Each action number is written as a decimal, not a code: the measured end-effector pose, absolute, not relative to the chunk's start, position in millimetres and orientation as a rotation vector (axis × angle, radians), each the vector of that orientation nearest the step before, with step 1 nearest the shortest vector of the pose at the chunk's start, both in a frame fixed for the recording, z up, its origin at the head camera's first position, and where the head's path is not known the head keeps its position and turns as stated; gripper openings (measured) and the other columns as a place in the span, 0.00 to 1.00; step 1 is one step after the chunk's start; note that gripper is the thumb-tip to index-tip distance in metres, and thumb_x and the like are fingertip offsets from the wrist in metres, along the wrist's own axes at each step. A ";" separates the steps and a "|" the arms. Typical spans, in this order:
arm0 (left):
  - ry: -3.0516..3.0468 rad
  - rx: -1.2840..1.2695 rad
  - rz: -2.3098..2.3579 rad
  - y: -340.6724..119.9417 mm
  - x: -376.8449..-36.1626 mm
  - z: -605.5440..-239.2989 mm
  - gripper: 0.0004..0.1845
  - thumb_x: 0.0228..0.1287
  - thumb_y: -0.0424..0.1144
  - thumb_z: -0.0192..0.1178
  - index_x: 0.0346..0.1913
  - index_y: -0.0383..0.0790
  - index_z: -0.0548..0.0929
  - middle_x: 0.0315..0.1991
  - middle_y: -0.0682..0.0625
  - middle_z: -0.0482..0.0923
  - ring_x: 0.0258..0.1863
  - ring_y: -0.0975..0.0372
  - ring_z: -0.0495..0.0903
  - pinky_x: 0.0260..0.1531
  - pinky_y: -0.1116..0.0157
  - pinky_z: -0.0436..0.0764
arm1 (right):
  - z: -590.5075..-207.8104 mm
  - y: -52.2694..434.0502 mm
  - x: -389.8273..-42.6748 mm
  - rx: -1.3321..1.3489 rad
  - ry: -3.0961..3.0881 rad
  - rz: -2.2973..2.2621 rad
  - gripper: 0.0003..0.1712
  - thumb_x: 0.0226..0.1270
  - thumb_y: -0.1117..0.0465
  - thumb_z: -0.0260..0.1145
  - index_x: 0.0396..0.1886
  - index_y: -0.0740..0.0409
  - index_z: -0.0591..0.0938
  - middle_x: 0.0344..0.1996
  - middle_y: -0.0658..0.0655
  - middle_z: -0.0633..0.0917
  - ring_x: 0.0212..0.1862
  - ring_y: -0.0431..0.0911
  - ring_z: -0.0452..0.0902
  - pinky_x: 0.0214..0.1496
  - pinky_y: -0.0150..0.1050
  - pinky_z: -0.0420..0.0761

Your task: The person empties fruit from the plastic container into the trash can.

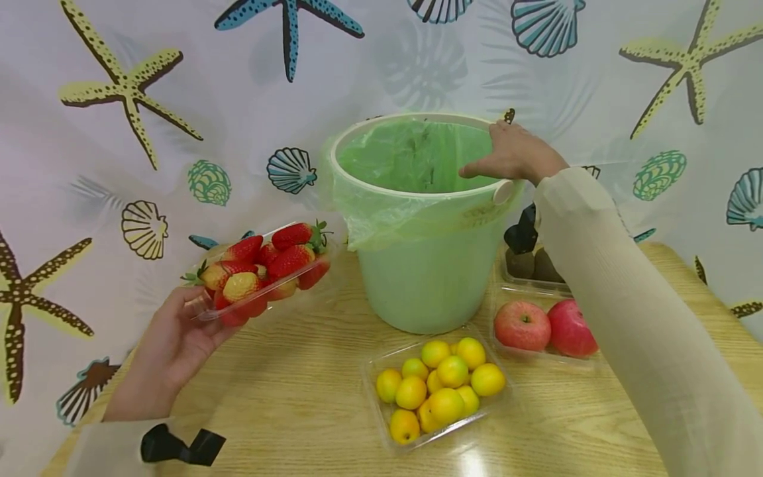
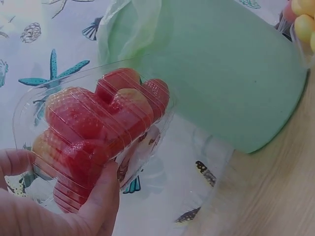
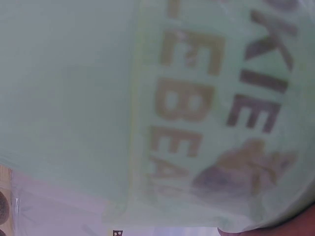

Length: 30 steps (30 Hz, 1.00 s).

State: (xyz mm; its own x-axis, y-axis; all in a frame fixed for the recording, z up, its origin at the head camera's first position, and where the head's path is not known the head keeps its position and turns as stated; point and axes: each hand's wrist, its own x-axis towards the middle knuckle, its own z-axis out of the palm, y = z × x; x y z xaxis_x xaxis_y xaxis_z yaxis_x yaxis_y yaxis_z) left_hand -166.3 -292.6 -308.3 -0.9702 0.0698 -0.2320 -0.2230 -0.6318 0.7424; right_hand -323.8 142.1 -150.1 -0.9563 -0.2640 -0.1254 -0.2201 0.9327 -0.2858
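While the green bucket [image 1: 426, 265] stands mid-table with a green liner bag [image 1: 381, 212] folded over its rim, clear trays crowd its base: yellow fruits [image 1: 438, 391] in front, red apples [image 1: 545, 328] to the right, a dark-fruit tray [image 1: 530, 265] behind those. Wooden table [image 1: 286, 404], seashell-print backdrop [image 1: 143, 99]. Left hand [image 1: 173, 348] grips the strawberry tray [image 1: 262, 271] from below, thumb on its near edge, tray tilted, lifted left of the bucket. Right hand [image 1: 515, 156] rests on the bucket rim, fingers curled over its edge.
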 end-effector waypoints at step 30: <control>1.126 -0.129 2.856 -294.2 -187.3 -247.4 0.23 0.71 0.45 0.51 0.63 0.47 0.58 0.55 0.48 0.68 0.52 0.54 0.78 0.52 0.58 0.80 | -153.3 144.7 -325.8 -0.371 2.923 -0.426 0.58 0.64 0.38 0.55 0.75 0.62 0.34 0.75 0.64 0.33 0.76 0.61 0.30 0.74 0.60 0.45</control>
State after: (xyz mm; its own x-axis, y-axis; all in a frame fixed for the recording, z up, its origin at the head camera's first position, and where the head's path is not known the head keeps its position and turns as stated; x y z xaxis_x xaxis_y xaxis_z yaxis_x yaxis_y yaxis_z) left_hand -187.3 -294.2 -247.4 -0.9941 0.0333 -0.1030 -0.0947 -0.7292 0.6777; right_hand -325.8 144.7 -153.3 -0.9557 -0.2664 -0.1250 -0.2197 0.9285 -0.2994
